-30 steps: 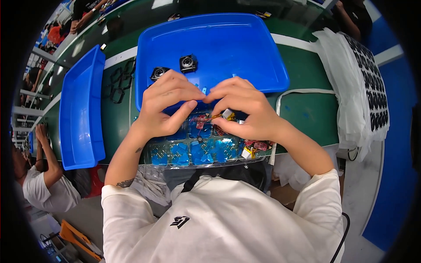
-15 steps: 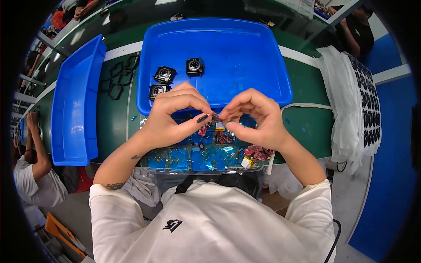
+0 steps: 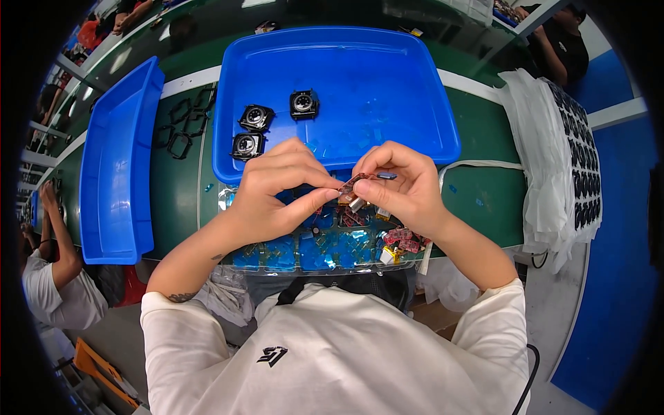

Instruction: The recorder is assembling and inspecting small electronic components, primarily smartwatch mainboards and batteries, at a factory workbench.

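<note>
Between my two hands is a small red circuit board [image 3: 351,184] with a silvery part hanging below it. My left hand [image 3: 280,187] pinches its left end between thumb and forefinger. My right hand [image 3: 404,190] grips the other end, and a small dark piece [image 3: 386,176] sticks out past its fingers. Below them, a clear tray [image 3: 325,270] with compartments holds several blue film pieces [image 3: 280,252]. More red circuit boards [image 3: 403,240] lie in its right part, beside a yellow and silver piece [image 3: 389,256]. My hands partly hide the tray's far side.
Beyond my hands stands a large blue bin [image 3: 387,90] with three black watch-like housings [image 3: 304,104] in it. Another blue bin [image 3: 114,173] and several black frames [image 3: 181,145] are at left. At right are stacked trays of black parts [image 3: 584,166]. A co-worker [image 3: 59,277] sits far left.
The board has turned between my fingers, so its red face and silvery part show more. The dark piece formerly by my left fingertips now shows at my right hand.
</note>
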`<state>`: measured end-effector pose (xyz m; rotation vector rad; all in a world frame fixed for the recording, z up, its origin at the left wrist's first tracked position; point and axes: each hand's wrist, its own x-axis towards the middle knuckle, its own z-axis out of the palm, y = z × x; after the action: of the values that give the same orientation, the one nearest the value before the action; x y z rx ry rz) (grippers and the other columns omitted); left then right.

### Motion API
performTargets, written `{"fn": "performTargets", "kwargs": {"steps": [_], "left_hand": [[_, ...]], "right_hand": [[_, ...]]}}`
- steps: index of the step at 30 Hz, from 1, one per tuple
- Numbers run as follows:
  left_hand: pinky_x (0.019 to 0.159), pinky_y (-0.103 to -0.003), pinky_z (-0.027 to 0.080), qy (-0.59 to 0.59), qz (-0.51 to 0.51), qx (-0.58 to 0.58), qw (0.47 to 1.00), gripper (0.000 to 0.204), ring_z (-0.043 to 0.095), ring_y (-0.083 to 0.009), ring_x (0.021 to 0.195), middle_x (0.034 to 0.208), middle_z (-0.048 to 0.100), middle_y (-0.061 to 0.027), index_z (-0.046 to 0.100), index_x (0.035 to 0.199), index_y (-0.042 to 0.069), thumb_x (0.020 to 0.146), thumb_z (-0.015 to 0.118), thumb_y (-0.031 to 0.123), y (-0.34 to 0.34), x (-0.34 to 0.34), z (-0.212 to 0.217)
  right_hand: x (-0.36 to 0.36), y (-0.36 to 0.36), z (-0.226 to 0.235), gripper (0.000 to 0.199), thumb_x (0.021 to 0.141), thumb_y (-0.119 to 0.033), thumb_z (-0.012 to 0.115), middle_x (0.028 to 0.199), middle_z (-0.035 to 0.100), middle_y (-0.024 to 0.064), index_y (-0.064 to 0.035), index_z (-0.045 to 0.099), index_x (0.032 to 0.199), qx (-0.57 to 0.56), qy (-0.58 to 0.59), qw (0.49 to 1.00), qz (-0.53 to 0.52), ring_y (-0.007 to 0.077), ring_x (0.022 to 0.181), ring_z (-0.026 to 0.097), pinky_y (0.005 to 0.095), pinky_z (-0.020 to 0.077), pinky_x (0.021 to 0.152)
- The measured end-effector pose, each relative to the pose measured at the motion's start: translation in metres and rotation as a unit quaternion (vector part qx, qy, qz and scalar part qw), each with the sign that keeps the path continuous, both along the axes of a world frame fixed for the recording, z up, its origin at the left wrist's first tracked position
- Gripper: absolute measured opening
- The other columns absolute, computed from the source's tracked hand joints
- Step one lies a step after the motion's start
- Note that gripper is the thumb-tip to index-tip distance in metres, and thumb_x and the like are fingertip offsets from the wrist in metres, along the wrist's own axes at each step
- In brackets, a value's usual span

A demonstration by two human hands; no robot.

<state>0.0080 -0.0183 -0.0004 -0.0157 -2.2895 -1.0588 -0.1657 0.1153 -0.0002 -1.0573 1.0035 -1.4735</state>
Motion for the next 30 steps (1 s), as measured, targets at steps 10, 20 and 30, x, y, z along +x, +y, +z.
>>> {"fn": "performTargets", "kwargs": {"steps": [10, 20, 30], "left_hand": [[0.066, -0.030, 0.045, 0.013, 0.042, 0.022, 0.999, 0.015, 0.059, -0.0191, 0.075, 0.080, 0.064, -0.0068, 0.064, 0.074, 0.004, 0.067, 0.077, 0.004, 0.007, -0.003, 0.004], [0.062, -0.028, 0.045, -0.056, 0.059, 0.144, 0.986, 0.011, 0.058, -0.0165, 0.070, 0.074, 0.063, -0.0064, 0.065, 0.080, 0.002, 0.070, 0.068, 0.001, 0.011, 0.001, 0.011], [0.060, -0.027, 0.043, -0.063, 0.047, 0.143, 0.987, 0.007, 0.053, -0.0142, 0.066, 0.073, 0.062, -0.0058, 0.066, 0.080, 0.002, 0.079, 0.070, 0.009, 0.023, 0.016, 0.028]], "right_hand": [[0.010, 0.001, -0.006, 0.013, 0.078, 0.000, 0.069, 0.089, 0.065, 0.0080, 0.0015, 0.062, 0.088, -0.059, 0.133, 0.988, -0.057, 0.0104, 0.082, 0.063, 0.0235, 0.0536, 0.071], [0.003, 0.000, -0.009, 0.009, 0.078, -0.003, 0.072, 0.080, 0.068, 0.0083, 0.0005, 0.069, 0.086, -0.066, 0.255, 0.956, -0.126, 0.0092, 0.068, 0.063, 0.0216, 0.0506, 0.060], [0.017, 0.013, 0.022, 0.013, 0.074, 0.006, 0.071, 0.085, 0.067, 0.0139, 0.0056, 0.067, 0.086, -0.079, 0.260, 0.956, -0.114, 0.0174, 0.075, 0.066, 0.0267, 0.0543, 0.067]]}}
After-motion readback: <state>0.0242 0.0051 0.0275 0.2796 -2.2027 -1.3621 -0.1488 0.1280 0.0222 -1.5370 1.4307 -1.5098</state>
